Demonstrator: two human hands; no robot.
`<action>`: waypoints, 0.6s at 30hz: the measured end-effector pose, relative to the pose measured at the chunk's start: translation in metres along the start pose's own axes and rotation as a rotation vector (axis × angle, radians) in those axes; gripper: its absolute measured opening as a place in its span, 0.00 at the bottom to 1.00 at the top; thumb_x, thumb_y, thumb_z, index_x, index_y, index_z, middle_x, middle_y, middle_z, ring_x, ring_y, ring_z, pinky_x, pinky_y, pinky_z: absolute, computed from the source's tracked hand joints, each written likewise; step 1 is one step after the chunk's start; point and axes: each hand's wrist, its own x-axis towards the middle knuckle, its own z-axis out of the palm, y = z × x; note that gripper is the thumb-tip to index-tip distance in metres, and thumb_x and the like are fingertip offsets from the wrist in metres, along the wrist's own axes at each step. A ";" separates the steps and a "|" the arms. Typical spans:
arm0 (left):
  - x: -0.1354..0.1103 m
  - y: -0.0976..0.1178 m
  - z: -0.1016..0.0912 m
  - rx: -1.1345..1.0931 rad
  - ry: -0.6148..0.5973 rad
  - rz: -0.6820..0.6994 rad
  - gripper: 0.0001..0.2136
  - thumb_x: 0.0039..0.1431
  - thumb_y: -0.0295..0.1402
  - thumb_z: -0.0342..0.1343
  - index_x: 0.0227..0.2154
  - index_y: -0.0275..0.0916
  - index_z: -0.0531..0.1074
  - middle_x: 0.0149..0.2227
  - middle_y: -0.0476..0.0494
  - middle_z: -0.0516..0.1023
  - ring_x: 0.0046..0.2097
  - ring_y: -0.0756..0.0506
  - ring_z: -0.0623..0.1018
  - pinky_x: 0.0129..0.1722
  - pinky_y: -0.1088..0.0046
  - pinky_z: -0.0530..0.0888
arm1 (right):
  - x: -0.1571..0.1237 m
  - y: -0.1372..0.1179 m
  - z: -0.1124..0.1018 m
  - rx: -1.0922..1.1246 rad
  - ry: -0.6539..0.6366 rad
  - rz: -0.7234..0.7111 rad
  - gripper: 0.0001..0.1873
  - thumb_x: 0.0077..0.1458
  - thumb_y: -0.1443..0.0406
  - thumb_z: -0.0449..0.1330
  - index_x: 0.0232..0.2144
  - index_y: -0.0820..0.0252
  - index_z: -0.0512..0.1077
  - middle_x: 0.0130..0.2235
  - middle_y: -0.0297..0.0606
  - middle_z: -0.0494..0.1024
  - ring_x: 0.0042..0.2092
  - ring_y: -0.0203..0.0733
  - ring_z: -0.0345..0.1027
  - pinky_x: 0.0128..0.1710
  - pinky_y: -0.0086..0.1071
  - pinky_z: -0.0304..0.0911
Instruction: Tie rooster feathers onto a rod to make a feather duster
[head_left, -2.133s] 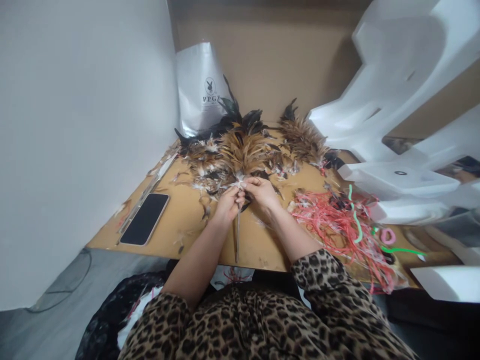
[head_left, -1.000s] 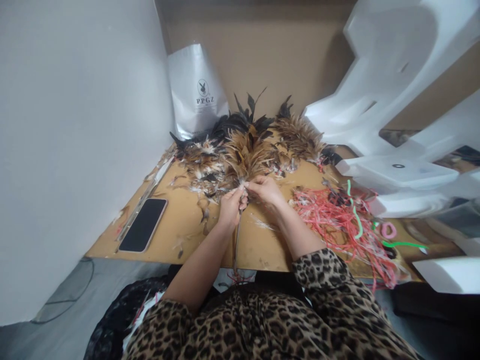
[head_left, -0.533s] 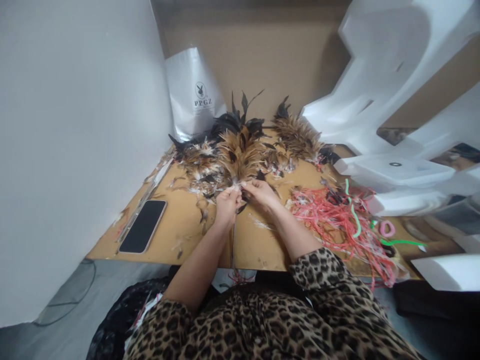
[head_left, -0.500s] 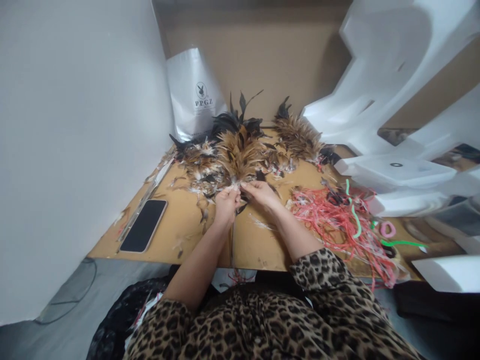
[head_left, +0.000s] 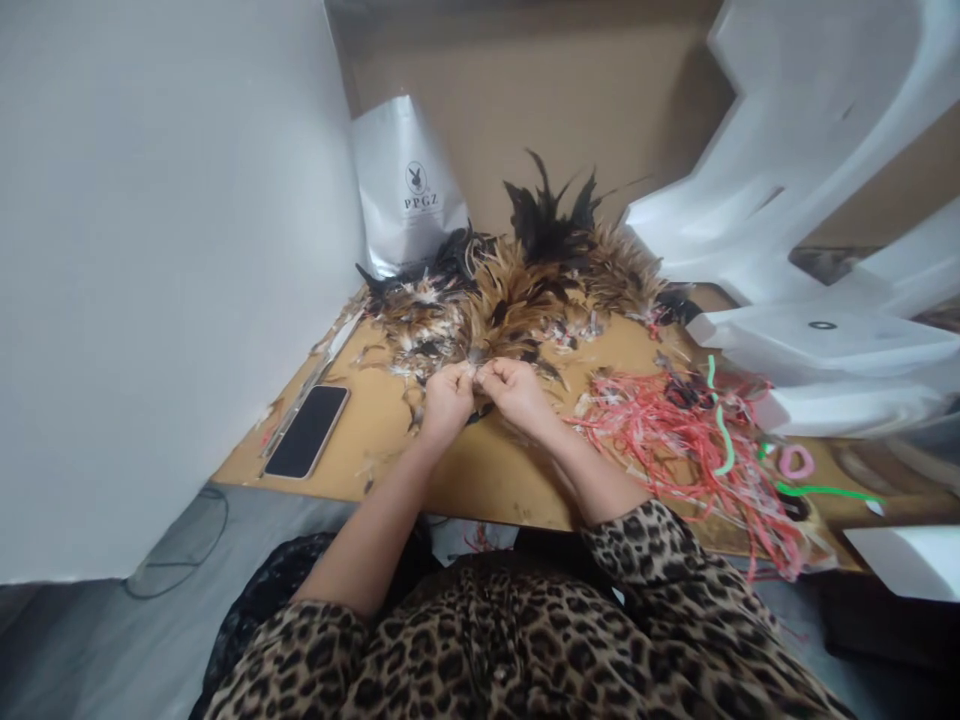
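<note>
Left hand point(head_left: 448, 402) and right hand point(head_left: 516, 394) both pinch the feather bundle point(head_left: 512, 298) at its base | held over the table point(head_left: 499, 480) | dark tips point(head_left: 547, 225) have swung rightward; I judge I am turning it

Open tabletop point(head_left: 495, 480) between forearms point(head_left: 390, 520), feathers point(head_left: 517, 305) blocking beyond, red strands point(head_left: 660, 435) crowding right

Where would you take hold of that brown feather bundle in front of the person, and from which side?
I'd grip the brown feather bundle at its narrow, pale base, coming from the near side: it gathers tightly there and fans out loosely toward the far side. The left hand and right hand meet at that base.
</note>
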 end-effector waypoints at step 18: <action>-0.023 0.085 -0.074 0.937 -0.487 0.442 0.14 0.59 0.25 0.44 0.45 0.35 0.69 0.29 0.40 0.70 0.31 0.45 0.73 0.34 0.73 0.68 | 0.047 -0.079 -0.033 -0.734 -0.361 -0.476 0.08 0.51 0.62 0.61 0.25 0.59 0.78 0.30 0.34 0.76 0.32 0.36 0.65 0.33 0.28 0.51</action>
